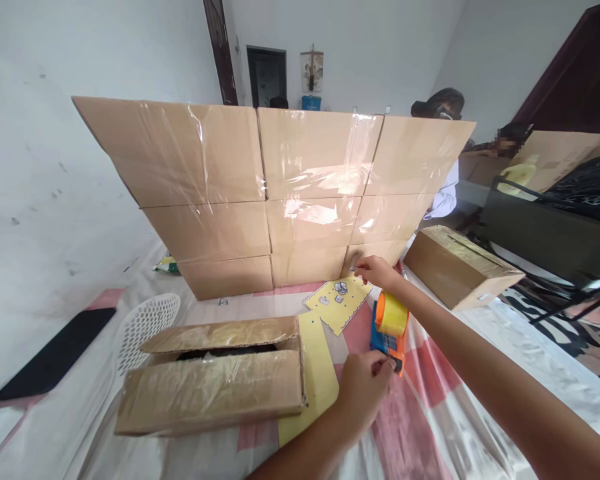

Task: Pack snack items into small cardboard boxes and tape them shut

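A large wall of stacked cardboard boxes (pixel 235 160) wrapped in clear, shiny tape or film stands in front of me. My right hand (pixel 374 271) reaches to its lower right part, fingers pinched. What they pinch is too small to make out. Nearer to me, my left hand (pixel 363 385) is closed at the near end of an orange and blue tape dispenser (pixel 380 343). A roll of yellowish tape (pixel 394 315) sits in it. Beside the dispenser lies a yellow printed sheet (pixel 336 308) with small drawings.
A partly open carton (pixel 210 393) lies front left on yellow paper (pixel 316 360), near a white perforated basket (pixel 147 327). A black flat object (pixel 55 353) lies far left. Another carton (pixel 460 267) stands right, by a dark chair (pixel 545 227). Two people are behind.
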Tool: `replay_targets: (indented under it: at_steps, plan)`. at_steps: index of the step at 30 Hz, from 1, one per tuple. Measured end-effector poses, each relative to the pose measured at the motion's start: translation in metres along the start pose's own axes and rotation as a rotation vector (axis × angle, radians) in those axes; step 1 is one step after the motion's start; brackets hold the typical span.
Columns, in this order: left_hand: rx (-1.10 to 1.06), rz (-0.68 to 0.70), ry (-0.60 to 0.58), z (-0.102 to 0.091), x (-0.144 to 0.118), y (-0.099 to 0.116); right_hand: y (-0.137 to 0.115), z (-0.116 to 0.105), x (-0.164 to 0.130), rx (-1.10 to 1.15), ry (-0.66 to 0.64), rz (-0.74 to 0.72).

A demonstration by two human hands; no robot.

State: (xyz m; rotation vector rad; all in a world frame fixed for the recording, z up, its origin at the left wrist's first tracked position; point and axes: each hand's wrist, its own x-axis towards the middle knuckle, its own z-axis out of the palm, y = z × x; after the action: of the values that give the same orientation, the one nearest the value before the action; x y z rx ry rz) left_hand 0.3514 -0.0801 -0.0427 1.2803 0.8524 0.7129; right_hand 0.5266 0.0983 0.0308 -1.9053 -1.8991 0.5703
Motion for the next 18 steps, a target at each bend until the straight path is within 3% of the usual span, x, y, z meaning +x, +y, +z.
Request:
replay_targets:
  at_steps: [12,18]
  plan:
    - [0.078,0.045,0.058,0.002,-0.001,-0.005,-0.003,0.002,0.000,-0.016,0.017,-0.028]
    - [0.103,0.066,0.072,0.001,-0.001,-0.006,-0.007,-0.016,-0.005,0.025,0.170,0.048]
